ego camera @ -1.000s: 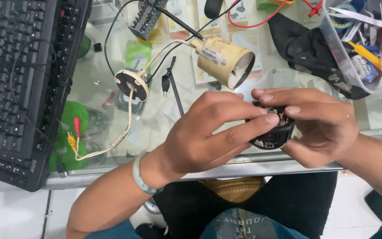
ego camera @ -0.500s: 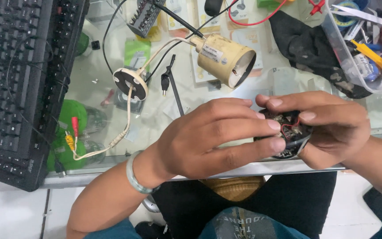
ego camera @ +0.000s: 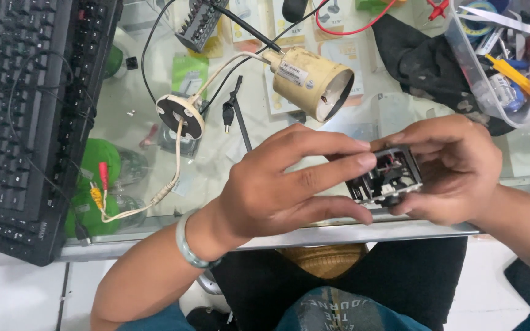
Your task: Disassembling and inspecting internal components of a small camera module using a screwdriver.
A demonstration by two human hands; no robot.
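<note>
Across the left side of the glass table (ego camera: 154, 122) lies a black keyboard (ego camera: 26, 110), the biggest thing in view, with a thin dark cable trailing over its keys. At the far right stands a clear plastic tub (ego camera: 461, 55) crammed with tools, and beside it lies a crumpled black cloth (ego camera: 418, 58). Near the middle rests a cream camera housing (ego camera: 308, 83), open end toward the person, its pale cable running to a round black-faced mount (ego camera: 180, 115) and on to red and yellow plugs (ego camera: 99, 184). Over the table's near edge, the left hand (ego camera: 277, 184) and right hand (ego camera: 455, 171) meet around a small black electronic module (ego camera: 386, 176), fingers of both pressed against its sides, pinching it between them above the lap. A pale bangle (ego camera: 186, 242) circles the left wrist.
</note>
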